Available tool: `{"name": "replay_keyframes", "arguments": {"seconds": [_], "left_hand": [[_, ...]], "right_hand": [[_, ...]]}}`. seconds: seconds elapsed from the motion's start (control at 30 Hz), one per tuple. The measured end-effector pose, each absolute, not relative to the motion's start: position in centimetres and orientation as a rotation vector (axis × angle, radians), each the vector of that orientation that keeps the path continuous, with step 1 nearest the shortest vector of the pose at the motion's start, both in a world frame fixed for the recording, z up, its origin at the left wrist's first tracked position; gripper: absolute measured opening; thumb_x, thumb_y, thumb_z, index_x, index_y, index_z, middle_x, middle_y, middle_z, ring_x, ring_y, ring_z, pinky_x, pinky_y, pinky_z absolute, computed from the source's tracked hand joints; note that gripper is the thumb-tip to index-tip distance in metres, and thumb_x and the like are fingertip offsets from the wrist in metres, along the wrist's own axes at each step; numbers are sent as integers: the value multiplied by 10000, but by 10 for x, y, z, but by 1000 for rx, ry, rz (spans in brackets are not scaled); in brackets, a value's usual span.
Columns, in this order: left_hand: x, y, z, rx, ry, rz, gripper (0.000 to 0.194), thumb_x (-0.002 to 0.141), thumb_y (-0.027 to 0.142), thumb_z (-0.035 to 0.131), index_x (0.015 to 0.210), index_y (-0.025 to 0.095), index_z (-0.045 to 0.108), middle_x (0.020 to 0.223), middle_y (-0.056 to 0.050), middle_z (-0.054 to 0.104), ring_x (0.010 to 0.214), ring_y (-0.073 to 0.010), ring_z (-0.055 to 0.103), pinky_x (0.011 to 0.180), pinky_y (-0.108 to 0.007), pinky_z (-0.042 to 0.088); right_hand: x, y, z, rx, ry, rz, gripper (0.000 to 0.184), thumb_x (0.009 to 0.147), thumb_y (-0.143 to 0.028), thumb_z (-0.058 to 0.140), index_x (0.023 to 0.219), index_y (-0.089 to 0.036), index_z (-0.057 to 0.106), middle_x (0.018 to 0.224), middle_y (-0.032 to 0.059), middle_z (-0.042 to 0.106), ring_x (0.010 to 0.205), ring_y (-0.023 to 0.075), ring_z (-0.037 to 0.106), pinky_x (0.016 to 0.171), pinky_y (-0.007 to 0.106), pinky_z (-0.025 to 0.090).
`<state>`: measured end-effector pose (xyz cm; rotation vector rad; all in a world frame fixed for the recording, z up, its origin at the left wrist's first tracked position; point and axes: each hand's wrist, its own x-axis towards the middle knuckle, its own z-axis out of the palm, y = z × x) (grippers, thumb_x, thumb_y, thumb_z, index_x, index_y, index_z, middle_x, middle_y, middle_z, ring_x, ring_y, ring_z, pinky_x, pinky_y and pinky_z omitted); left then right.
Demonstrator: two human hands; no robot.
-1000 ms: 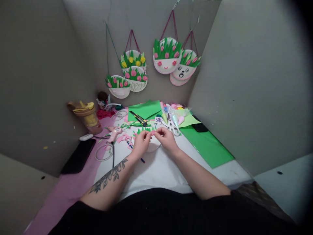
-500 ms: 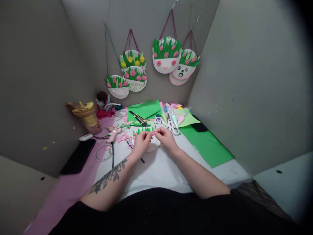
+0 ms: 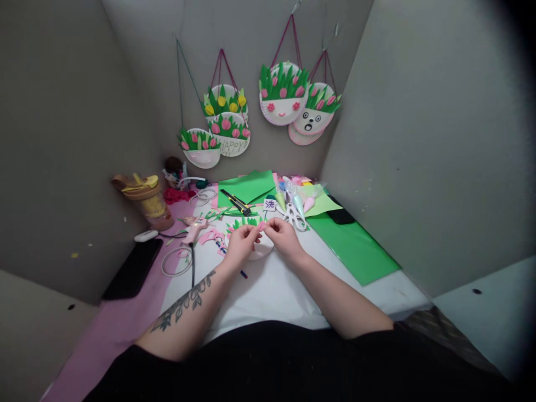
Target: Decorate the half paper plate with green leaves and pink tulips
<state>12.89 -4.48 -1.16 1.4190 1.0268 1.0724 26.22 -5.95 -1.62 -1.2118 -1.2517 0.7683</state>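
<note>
A leafy tattoo (image 3: 183, 305) marks the black-clad person's left forearm (image 3: 208, 304).

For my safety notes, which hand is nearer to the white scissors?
Right. The right hand is just front-left of the scissors; the left hand is farther left.

A table fills the lower middle of the frame, its top covered in white (image 3: 285, 298) at the centre and pink (image 3: 104, 335) toward the left. A paper plate (image 3: 262, 253) with green leaves lies at frame centre. Left of it are pink paper scraps (image 3: 209, 237), a pink glue gun (image 3: 195, 228), a pale cable loop (image 3: 163, 261) and, farther left, a flat black device (image 3: 132, 271). A small blue piece (image 3: 244, 274) sits just below centre. White-handled scissors (image 3: 298, 219) lie right of centre; a large green sheet (image 3: 355, 248) spreads toward the lower right.
</note>
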Motion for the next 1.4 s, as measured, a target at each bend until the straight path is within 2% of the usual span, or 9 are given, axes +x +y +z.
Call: {"name": "replay_keyframes", "arguments": {"seconds": [0.57,0.8,0.97,1.27,1.4], "left_hand": [[131,-40,-24,1403,1042,1105,349,759,488,611,734,139,615,627,-7,585,476,-78,463,445,-193,350],[132,-41,-23,1391,1053,1143,310,781,452,578,709,151,574,612,13,551,468,-77,443,442,-194,340],[132,-41,-23,1409,1051,1147,298,792,440,564,707,154,552,596,23,533,452,-74,423,444,-195,331],[130,-44,-20,1449,1046,1153,307,798,457,556,711,162,556,613,26,535,468,-79,446,459,-201,353],[130,-44,-20,1459,1054,1157,304,803,452,552,710,163,553,594,33,515,462,-77,436,455,-198,346]], "right_hand": [[258,-59,-16,-1246,-1185,766,176,706,-314,598,621,-168,548,553,-37,476,550,111,411,544,244,338],[257,-59,-18,-1216,-1184,799,168,699,-294,591,608,-172,522,553,-47,454,530,97,386,524,236,320],[258,-56,-18,-1163,-1099,949,130,685,-300,603,699,-178,559,527,-62,442,476,84,360,450,216,275],[260,-56,-14,-1048,-991,1213,289,638,-388,690,802,-156,635,512,-57,459,424,62,339,374,198,195],[262,-56,-16,-1010,-1041,1224,268,648,-409,702,672,-155,620,495,-50,463,410,55,334,383,206,197]]}}
